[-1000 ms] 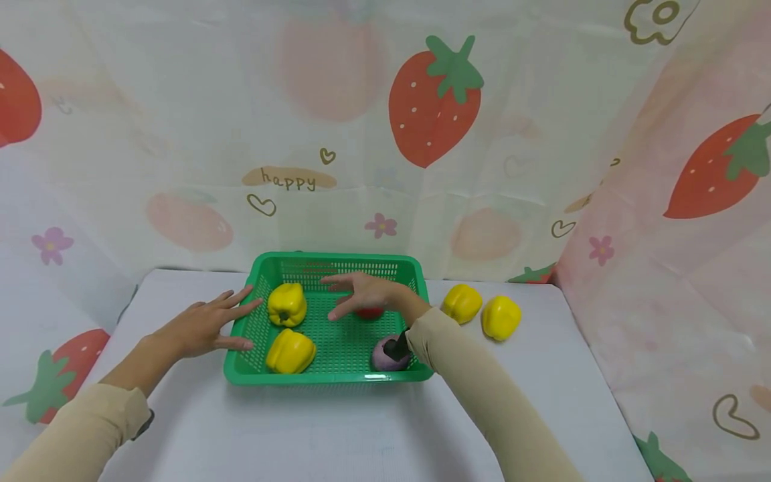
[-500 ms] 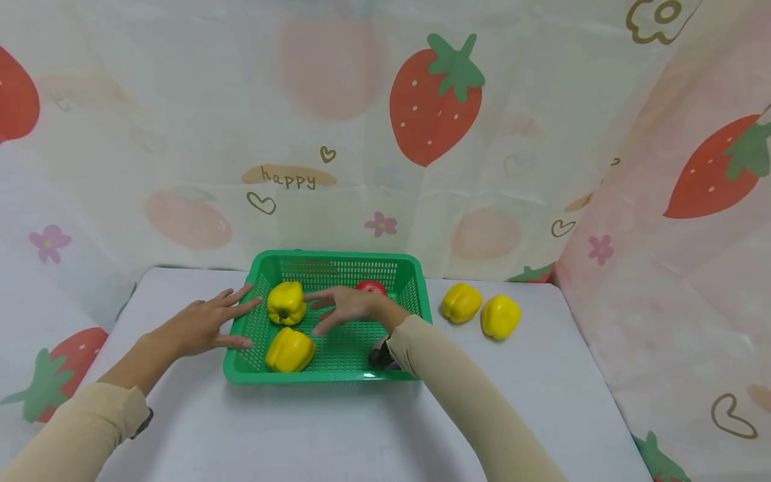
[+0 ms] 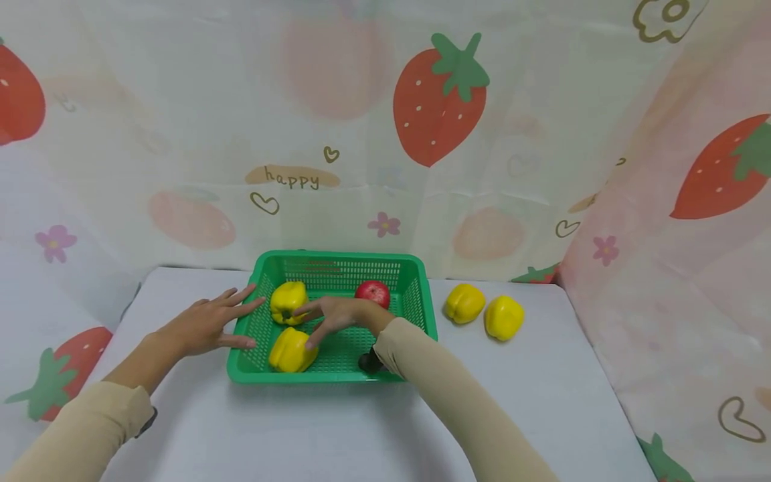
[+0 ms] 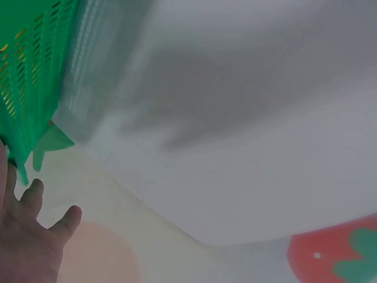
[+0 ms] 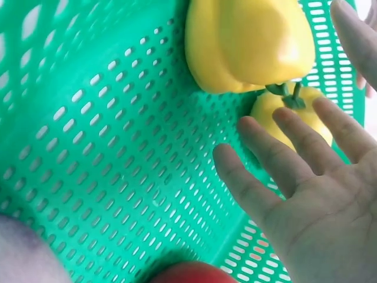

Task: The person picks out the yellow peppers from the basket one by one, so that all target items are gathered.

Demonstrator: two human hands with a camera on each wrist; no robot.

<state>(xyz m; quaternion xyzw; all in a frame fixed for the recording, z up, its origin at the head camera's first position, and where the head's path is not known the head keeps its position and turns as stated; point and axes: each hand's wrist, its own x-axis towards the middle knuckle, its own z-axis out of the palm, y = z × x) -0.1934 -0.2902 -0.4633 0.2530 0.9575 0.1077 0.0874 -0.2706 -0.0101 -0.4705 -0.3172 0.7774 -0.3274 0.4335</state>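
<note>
A green plastic basket [image 3: 283,379] stands on the white table, with two yellow bell peppers inside at its left, the back one [image 3: 286,300] and the front one [image 3: 292,353]. My left hand [image 3: 203,327] has its fingers spread at the basket's left rim. Over the basket, my right hand [image 3: 337,313] reaches toward the peppers with fingers apart, its fingertips overlapping both in the head view. The right wrist view shows the palm side of that hand [image 5: 330,206] and nothing held. A red round fruit [image 3: 373,293] lies at the basket's back right.
Two more yellow bell peppers, one [image 3: 464,303] beside the other [image 3: 504,317], lie on the table [image 3: 542,402] right of the basket. A purple round object [image 5: 26,256] is in the basket, hidden by the right sleeve in the head view. A strawberry-print cloth [image 3: 337,134] hangs behind.
My right hand has moved left and slightly down, from the basket's middle to the peppers, uncovering the red fruit while its sleeve now covers the purple object. The left hand stays at the rim.
</note>
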